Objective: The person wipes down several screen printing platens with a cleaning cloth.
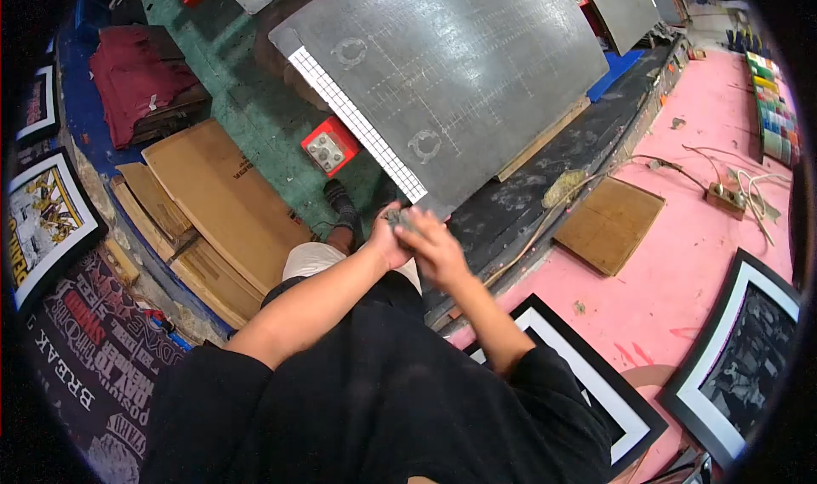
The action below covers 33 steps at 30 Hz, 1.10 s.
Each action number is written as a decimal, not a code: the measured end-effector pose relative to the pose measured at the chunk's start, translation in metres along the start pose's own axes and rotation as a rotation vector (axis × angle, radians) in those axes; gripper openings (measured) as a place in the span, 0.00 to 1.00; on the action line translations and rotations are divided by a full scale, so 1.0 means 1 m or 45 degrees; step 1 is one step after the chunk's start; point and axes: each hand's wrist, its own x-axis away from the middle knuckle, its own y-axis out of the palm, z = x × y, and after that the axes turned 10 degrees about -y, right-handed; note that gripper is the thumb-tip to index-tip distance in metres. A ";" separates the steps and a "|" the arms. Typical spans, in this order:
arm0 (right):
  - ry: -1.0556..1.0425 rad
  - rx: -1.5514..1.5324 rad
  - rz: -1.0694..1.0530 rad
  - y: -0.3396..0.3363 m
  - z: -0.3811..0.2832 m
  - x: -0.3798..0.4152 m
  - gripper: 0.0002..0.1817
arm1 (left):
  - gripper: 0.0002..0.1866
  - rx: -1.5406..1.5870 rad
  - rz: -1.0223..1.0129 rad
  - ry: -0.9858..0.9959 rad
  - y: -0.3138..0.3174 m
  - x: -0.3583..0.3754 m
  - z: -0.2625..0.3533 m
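Note:
My left hand (387, 241) is cupped palm up in front of my body, with a small crumpled grey wad (396, 218) in it. My right hand (435, 247) lies over the left one, its fingers stretched out and blurred by motion, close against the wad. Just beyond both hands is the near corner of a large grey board (477, 67), marked with faint grid lines and two ring shapes. A white gridded strip (357, 123) runs along the board's left edge and ends near my fingers.
A red block with a metal plate (328, 146) sits beside the board, above the green floor (247, 84). Cardboard (225, 199) and a stack of maroon cloth (140, 80) are at left. On the pink table (681, 220) are a brown panel (610, 225), a cable and frames (740, 356).

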 end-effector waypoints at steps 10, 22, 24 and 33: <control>0.134 0.300 0.576 -0.023 0.058 -0.006 0.29 | 0.34 -0.095 -0.127 0.108 0.007 0.006 0.003; 0.348 0.503 0.853 -0.068 0.104 -0.034 0.24 | 0.34 -0.115 -0.132 0.145 0.000 -0.002 0.006; -0.064 0.411 0.414 -0.023 0.060 -0.031 0.26 | 0.32 -0.157 -0.135 0.103 -0.007 -0.007 0.015; 0.424 -0.271 1.065 -0.104 0.095 -0.053 0.27 | 0.30 -0.261 -0.731 0.151 -0.114 0.098 0.174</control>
